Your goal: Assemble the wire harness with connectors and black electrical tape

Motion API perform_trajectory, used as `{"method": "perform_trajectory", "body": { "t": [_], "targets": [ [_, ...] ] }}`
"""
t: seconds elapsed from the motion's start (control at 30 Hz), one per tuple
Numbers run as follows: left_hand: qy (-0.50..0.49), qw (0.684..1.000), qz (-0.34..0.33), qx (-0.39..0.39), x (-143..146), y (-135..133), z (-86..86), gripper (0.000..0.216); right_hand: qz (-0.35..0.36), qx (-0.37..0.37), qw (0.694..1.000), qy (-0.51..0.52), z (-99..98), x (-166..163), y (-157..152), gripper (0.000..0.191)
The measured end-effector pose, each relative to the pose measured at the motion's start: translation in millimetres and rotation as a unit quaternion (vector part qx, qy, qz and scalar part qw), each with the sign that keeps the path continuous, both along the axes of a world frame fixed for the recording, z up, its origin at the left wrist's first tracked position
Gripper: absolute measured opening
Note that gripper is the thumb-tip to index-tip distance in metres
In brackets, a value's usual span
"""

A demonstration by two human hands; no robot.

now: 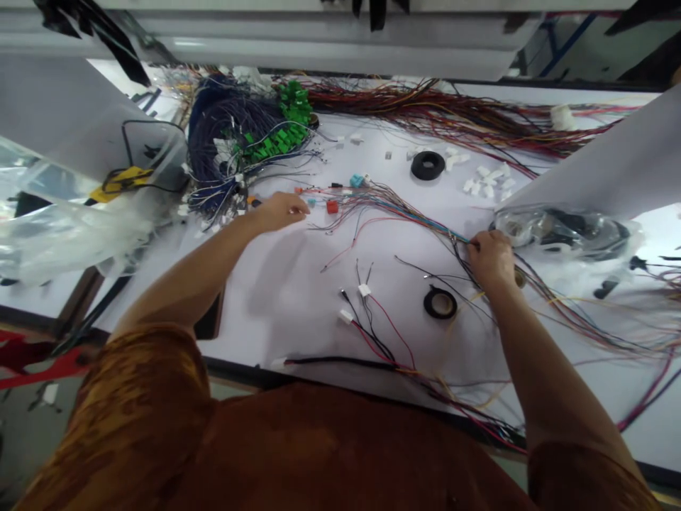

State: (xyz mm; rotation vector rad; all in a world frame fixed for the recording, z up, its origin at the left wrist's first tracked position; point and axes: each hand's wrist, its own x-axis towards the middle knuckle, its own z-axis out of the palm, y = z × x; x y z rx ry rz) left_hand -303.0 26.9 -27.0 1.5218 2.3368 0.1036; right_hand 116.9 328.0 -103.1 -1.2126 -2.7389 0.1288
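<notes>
"Now, the hands: what entries?"

"Right hand (492, 261): closed on a multicoloured wire bundle (423, 218), laid across the middle of the surface (298, 305). Left hand (281, 211): fingers curled narrow, just beside a light-blue connector (312, 203); whether it grips anything, cannot tell."

"Items nearby?"

"Red connector (332, 206), one, among the bundle's left ends. Far tape roll (420, 171), black, beyond the bundle; near tape roll (440, 304), black, on its near side."

"Far side?"

"Left, green connectors (295, 106) beside dark blue wires (210, 131); right, red and dark wires (452, 113), heaped lengthwise."
</notes>
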Motion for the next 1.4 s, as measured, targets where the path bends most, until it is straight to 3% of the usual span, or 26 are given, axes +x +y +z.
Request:
{"method": "perform_trajectory", "body": {
  "t": [0.07, 0.17, 0.33, 0.47, 0.57, 0.73, 0.93, 1.0, 1.07, 1.17, 1.27, 1.4],
  "targets": [
    [0.024, 0.998, -0.053, -0.015, 27.0, 5.2, -8.6, 0.034, 0.004, -0.002, 1.000, 0.004, -1.3, -0.5, 0.6, 0.019],
    [0.056, 0.996, -0.060, -0.032, 45.4, 9.4, -17.4, 0.029, 0.010, -0.002, 1.000, 0.007, -1.2, -1.3, -0.1, 0.022],
    [0.078, 0.995, -0.029, -0.051, 34.6, -2.8, -18.6, 0.026, 0.022, -0.007, 1.000, 0.015, 1.5, -0.1, -3.0, 0.024],
    [0.027, 0.998, 0.008, -0.061, 30.4, -6.7, -17.5, 0.030, 0.037, -0.012, 0.999, 0.027, 3.0, 0.8, -5.2, 0.026],
    [-0.006, 0.999, 0.020, -0.038, 46.3, 10.2, -15.6, 0.035, 0.030, -0.015, 0.999, 0.026, 4.7, -0.3, -7.5, 0.026],
    [0.064, 0.996, 0.053, -0.031, 76.7, 44.5, -14.1, 0.027, 0.015, -0.034, 0.999, 0.025, 8.9, -1.7, -12.0, 0.027],
    [0.102, 0.992, 0.061, -0.054, 74.4, 50.2, -21.3, 0.021, 0.009, -0.041, 0.998, 0.055, 7.1, -0.4, -13.7, 0.028],
    [0.096, 0.992, 0.086, 0.006, 73.2, 47.2, -14.9, 0.020, 0.009, -0.043, 0.997, 0.066, 5.7, 0.1, -13.7, 0.028],
    [0.082, 0.982, 0.110, 0.132, 75.9, 42.6, -0.9, 0.017, 0.009, -0.048, 0.996, 0.075, 4.8, 0.4, -13.5, 0.028],
    [0.062, 0.937, 0.103, 0.327, 86.2, 32.8, 26.1, 0.010, 0.005, -0.059, 0.995, 0.085, 4.5, 1.0, -11.5, 0.029],
    [0.029, 0.942, 0.015, 0.334, 96.3, 19.8, 45.6, 0.017, -0.005, -0.068, 0.994, 0.086, 7.1, 3.1, -8.6, 0.029],
    [-0.018, 0.957, -0.066, 0.282, 101.4, 0.0, 52.5, 0.025, -0.018, -0.064, 0.994, 0.088, 20.2, 2.1, -18.8, 0.032]
  ]
}}
